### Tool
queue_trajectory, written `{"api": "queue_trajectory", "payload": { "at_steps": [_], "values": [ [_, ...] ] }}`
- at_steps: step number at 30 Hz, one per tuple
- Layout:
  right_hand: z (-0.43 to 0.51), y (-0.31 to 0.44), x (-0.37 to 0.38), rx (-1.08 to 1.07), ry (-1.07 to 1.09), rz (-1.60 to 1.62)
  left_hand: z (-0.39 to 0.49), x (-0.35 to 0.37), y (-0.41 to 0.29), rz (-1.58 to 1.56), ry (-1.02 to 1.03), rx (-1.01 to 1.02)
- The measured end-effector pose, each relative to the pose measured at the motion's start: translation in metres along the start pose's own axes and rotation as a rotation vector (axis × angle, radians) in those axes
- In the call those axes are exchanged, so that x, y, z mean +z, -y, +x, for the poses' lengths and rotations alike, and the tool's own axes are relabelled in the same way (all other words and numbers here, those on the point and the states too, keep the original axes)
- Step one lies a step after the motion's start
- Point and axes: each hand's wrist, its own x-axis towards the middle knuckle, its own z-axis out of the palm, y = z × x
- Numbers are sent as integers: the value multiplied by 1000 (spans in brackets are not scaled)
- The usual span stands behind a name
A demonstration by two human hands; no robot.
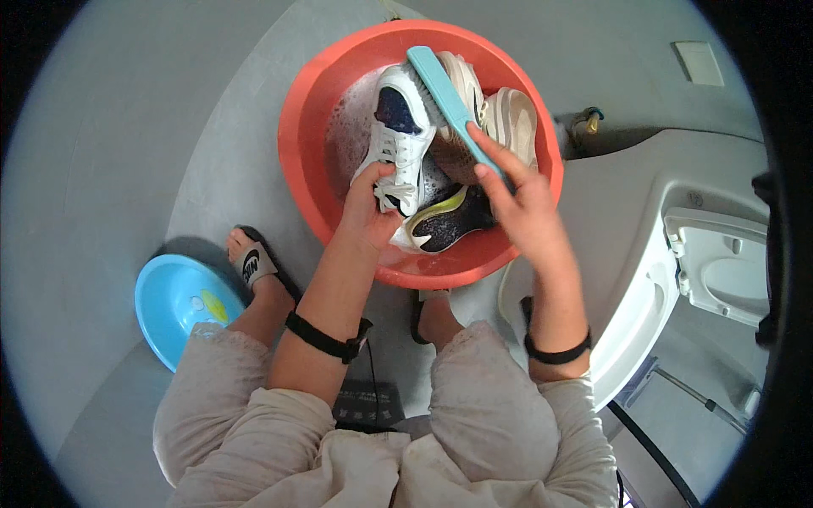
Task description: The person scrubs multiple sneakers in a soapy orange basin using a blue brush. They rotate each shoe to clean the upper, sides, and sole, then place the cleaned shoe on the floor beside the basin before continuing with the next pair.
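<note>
My left hand (371,213) grips the heel end of a white lace-up sneaker (400,149) with a dark navy toe, held over a red plastic basin (298,140). In my right hand (517,197) is the handle of a light-blue scrub brush (441,86). Its grey bristles touch the side of the sneaker near the toe. Beneath, the basin holds sudsy water (352,117). A beige shoe (460,76) and another pale shoe (514,124) lean at its right side. Below my hands lies a black shoe (451,222) with a yellow-green lining and white trim.
A light-blue basin (159,305) sits on the grey floor at the left, near my sandalled foot (260,260). To the right are a brass tap (592,120), a white washbasin (641,317) and a toilet (724,267). A dark box (368,403) is between my legs.
</note>
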Motion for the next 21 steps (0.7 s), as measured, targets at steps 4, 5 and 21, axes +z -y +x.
{"api": "queue_trajectory", "payload": {
  "at_steps": [4,5,21],
  "values": [
    [-2,22,-38,140,71,-229,-8,7,2,249,-73,145],
    [-4,24,-45,118,95,-230,-10,9,3,358,-88,220],
    [16,-59,-6,180,153,187,-10,6,9,1487,376,494]
  ]
}}
